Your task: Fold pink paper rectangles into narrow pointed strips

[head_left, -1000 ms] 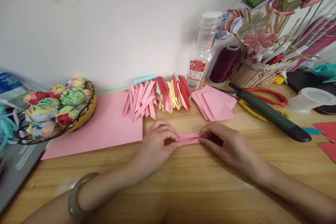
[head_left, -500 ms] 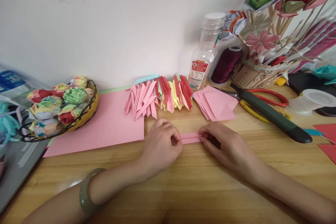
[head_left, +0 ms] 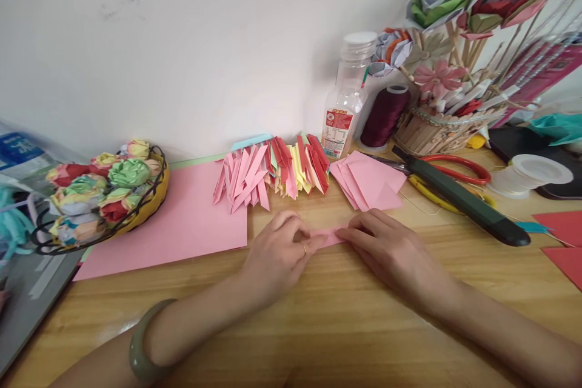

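A narrow folded strip of pink paper (head_left: 331,236) lies on the wooden table (head_left: 318,327), just in front of me. My left hand (head_left: 279,251) pinches its left end with curled fingers; a ring shows on one finger and a green bangle sits on that wrist. My right hand (head_left: 386,248) presses down on the strip's right end with fingers closed together. Only a short middle part of the strip shows between the two hands.
Behind the hands stand a row of folded paper pieces (head_left: 270,173), a pile of pink squares (head_left: 370,185) and a large pink sheet (head_left: 182,218). A basket of paper roses (head_left: 104,194) is at left. Scissors (head_left: 454,170), a dark tool (head_left: 464,203), bottle (head_left: 348,97), thread spool (head_left: 386,115) at right.
My hands have moved closer together along the strip, so less of the pink paper shows between them. The left fingers have slid over its left end.
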The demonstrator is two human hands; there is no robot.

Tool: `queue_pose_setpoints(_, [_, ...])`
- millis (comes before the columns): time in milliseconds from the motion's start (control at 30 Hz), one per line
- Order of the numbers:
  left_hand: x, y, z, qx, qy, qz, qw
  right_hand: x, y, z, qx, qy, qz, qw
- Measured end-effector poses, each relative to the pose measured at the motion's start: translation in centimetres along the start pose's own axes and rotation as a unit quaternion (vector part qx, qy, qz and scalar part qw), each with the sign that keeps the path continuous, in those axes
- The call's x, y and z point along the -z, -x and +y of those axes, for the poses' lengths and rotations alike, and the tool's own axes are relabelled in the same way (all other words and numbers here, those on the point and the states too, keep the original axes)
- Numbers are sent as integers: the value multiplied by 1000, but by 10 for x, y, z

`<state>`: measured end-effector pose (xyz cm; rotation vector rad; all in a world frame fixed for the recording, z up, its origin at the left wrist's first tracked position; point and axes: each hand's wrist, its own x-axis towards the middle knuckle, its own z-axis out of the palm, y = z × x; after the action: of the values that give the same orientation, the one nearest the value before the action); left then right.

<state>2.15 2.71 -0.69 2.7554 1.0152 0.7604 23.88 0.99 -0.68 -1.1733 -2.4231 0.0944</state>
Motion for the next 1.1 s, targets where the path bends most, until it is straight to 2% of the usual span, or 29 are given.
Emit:
queue_pose_setpoints(100, [-2, 2, -1, -81, -37, 20, 996, 3, 0, 3, 18, 20, -10, 1000])
queue_pose_setpoints(167, [-3, 5, -1, -154, -51, 9, 987, 4, 1, 4, 23, 25, -17, 999])
queue_pose_setpoints(267, [-1, 10, 3, -201, -73, -5, 977, 2, 2, 6, 13, 6, -15, 1000])
queue_pose_setpoints(400, [-1, 14, 11, -192, -93, -2, 977, -2, 3, 9, -5, -25, 9, 1000])
queue_pose_setpoints(533, [-3, 15, 14, -169, -95, 1, 981, -2, 2, 8, -12, -8, 33, 999])
queue_pose_setpoints(667, [-4, 14, 13, -186, -90, 1, 978, 0, 0, 5, -14, 5, 49, 999])
queue_pose_setpoints(967, [-6, 19, 14, -175, -109, -5, 979, -2, 1, 4, -38, -19, 32, 999])
queue_pose_setpoints(1100, [-5, 18, 15, -170, -104, 6, 980, 0, -1, 5, -61, -69, 20, 996])
